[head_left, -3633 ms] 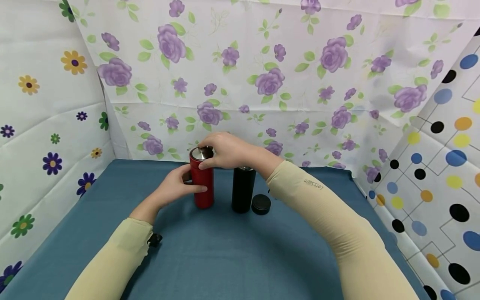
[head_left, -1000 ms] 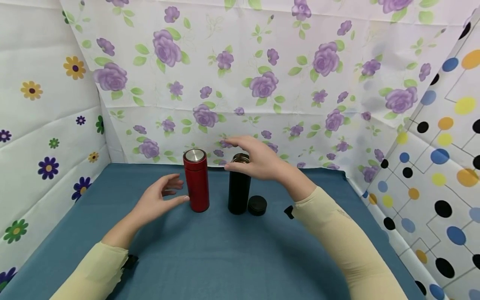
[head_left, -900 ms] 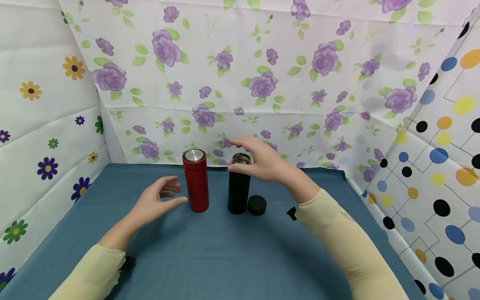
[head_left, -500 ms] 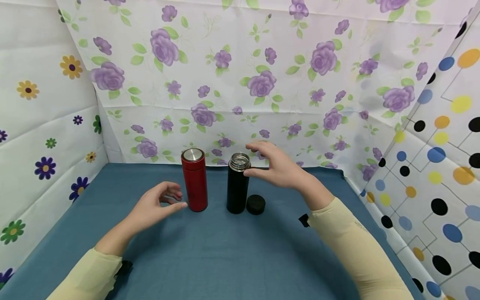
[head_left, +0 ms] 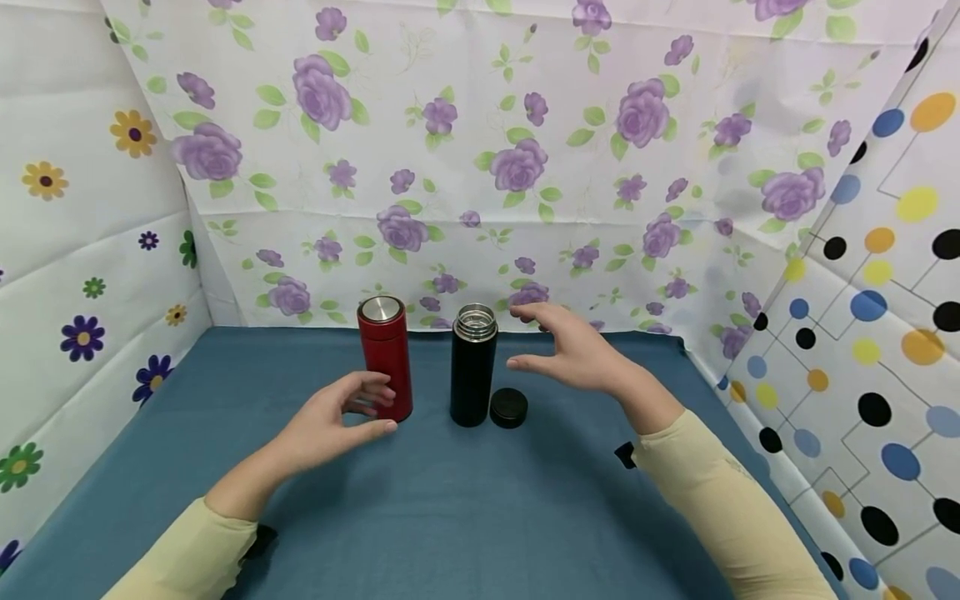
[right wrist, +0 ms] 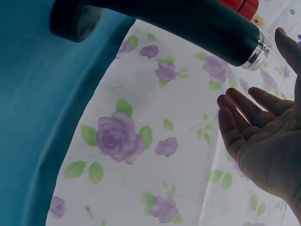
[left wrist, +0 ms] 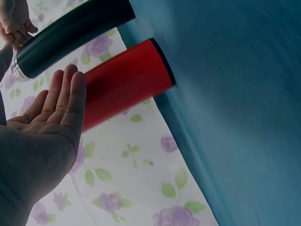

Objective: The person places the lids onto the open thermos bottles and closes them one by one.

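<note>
Red bottle (head_left: 384,354): upright on the desk (head_left: 480,517), left of the black bottle (head_left: 472,379) and apart from it; its silver-topped lid (head_left: 381,310) is on.
Black bottle: also upright, its steel mouth (head_left: 476,322) uncovered.
Black cap (head_left: 509,407): on the desk, just beside the foot of the black bottle, on its right; whether the two touch cannot be told.
Left hand (head_left: 330,427): near the lower part of the red bottle, palm facing it.
Left fingers (left wrist: 75,101): extended and slightly bent, overlapping the bottle in view; contact cannot be told.
Right hand (head_left: 576,348): raised to the right of the black bottle's mouth, well above the cap, with a gap to the bottle.
Right fingers (right wrist: 249,108): loosely extended, thumb held apart, gripping nothing.
Sleeves (head_left: 187,546): pale yellow, on both arms.
Back cloth (head_left: 465,125): white, with purple roses.
Right-hand cloth (head_left: 855,375): white, with coloured dots and thin lines.
</note>
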The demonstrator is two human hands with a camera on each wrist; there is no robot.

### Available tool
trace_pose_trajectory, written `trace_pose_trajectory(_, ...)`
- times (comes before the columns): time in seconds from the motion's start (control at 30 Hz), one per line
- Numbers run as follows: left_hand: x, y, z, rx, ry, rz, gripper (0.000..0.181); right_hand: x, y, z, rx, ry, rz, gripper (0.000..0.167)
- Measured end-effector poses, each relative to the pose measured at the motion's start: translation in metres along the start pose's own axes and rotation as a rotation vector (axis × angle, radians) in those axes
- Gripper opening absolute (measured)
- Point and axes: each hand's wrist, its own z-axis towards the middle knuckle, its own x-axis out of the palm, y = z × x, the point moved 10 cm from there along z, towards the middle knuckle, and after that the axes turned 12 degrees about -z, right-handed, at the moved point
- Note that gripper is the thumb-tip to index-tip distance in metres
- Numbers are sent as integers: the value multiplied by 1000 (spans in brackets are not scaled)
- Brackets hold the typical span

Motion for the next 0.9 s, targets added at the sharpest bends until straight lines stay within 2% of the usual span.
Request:
trace_pose_trajectory(0.53,41,-3,21,14,85,-96,78,31,-27,-14,60,92,12,87)
trace_pose_trajectory(0.73,55,-1,31,-33,90,-88,86,44,-37,-19,99,116,9,90)
trace_pose_trajectory(0.9,62,0,37,-73,81,-95,88,54,-43,-20,117,130,-6,90)
